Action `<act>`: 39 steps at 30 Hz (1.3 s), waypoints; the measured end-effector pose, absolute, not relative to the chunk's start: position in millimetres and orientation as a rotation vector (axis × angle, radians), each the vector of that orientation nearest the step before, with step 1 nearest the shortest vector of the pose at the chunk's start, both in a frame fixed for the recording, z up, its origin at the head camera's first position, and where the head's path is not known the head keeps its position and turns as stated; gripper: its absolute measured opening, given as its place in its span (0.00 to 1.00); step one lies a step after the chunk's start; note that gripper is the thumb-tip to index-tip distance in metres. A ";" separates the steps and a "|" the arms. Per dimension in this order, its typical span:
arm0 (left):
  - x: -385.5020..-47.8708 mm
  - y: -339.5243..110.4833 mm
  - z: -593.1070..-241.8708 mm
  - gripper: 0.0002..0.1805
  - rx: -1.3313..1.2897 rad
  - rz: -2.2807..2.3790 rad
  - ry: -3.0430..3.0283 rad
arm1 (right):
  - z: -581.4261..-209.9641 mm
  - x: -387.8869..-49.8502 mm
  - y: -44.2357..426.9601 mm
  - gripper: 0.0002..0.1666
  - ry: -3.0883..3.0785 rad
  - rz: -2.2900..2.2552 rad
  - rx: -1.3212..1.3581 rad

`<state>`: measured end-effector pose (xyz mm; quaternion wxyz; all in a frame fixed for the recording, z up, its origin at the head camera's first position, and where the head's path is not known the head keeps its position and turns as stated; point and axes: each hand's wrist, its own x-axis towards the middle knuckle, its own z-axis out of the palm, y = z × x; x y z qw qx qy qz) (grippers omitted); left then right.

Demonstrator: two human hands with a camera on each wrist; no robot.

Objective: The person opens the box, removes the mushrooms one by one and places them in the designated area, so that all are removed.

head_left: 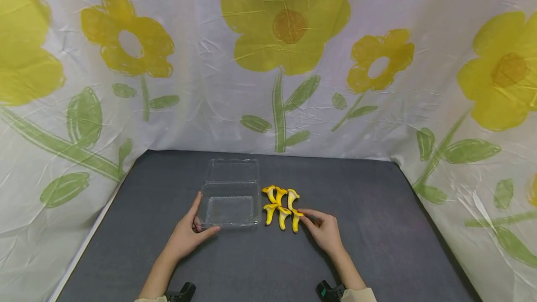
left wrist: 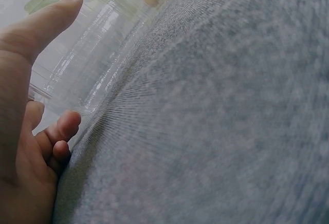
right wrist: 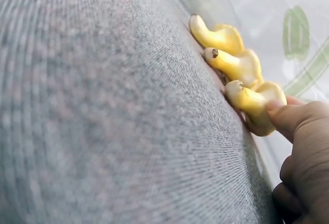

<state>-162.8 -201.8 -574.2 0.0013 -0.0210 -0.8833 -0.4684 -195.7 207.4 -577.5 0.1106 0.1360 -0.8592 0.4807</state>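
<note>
A clear plastic clamshell box (head_left: 230,225) stands on the dark table with its lid raised at the back. My left hand (head_left: 186,233) touches its near left corner, thumb stretched along the front and index finger along the left side. To the right of the box, several yellow chanterelle mushrooms (head_left: 283,218) lie in two rows, caps away from me. My right hand (head_left: 325,233) pinches the cap of the nearest right mushroom (right wrist: 247,98) between thumb and finger. In the left wrist view, the thumb (left wrist: 49,26) is straight beside the clear wall.
The dark grey table (head_left: 356,190) has fabric-like texture. A white curtain with yellow flowers (head_left: 201,106) hangs behind it and along both sides. Black wrist devices (head_left: 181,292) sit at both sleeves.
</note>
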 end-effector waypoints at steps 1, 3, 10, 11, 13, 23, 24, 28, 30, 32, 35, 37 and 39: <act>-162.7 -202.0 -574.1 0.68 -0.066 -1.472 -2.773 | -578.0 -195.5 207.5 0.12 -2.518 1.413 0.408; -162.4 -202.6 -574.0 0.68 -0.066 -1.468 -2.775 | -578.7 -195.0 207.4 0.13 -2.510 1.414 0.422; -162.5 -202.8 -573.5 0.68 -0.066 -1.449 -2.779 | -578.3 -195.4 207.3 0.15 -2.530 1.411 0.424; -162.5 -202.7 -573.3 0.68 -0.064 -1.450 -2.779 | -578.3 -195.6 207.3 0.16 -2.536 1.413 0.423; -162.8 -202.7 -573.2 0.68 -0.063 -1.449 -2.779 | -578.2 -195.7 207.6 0.17 -2.548 1.422 0.417; -162.8 -204.6 -572.9 0.68 -0.055 -1.455 -2.780 | -579.6 -195.4 209.4 0.21 -2.537 1.473 0.450; -162.6 -204.9 -573.0 0.68 -0.055 -1.459 -2.779 | -579.6 -195.3 209.3 0.21 -2.535 1.477 0.449; -161.8 -206.0 -573.3 0.68 -0.058 -1.470 -2.773 | -579.1 -195.0 209.3 0.21 -2.525 1.494 0.447; -161.6 -206.3 -573.3 0.68 -0.062 -1.472 -2.768 | -578.2 -194.5 209.3 0.20 -2.521 1.503 0.446; -161.7 -206.6 -573.2 0.68 -0.066 -1.475 -2.759 | -577.1 -194.1 209.2 0.20 -2.514 1.517 0.445; -162.5 -206.8 -573.0 0.68 -0.076 -1.478 -2.741 | -576.0 -194.1 209.1 0.20 -2.504 1.528 0.442; -163.0 -207.0 -573.7 0.68 -0.088 -1.478 -2.727 | -576.2 -194.4 209.2 0.19 -2.494 1.538 0.438; -162.9 -207.6 -574.4 0.69 -0.107 -1.485 -2.709 | -577.0 -194.9 209.3 0.18 -2.489 1.542 0.431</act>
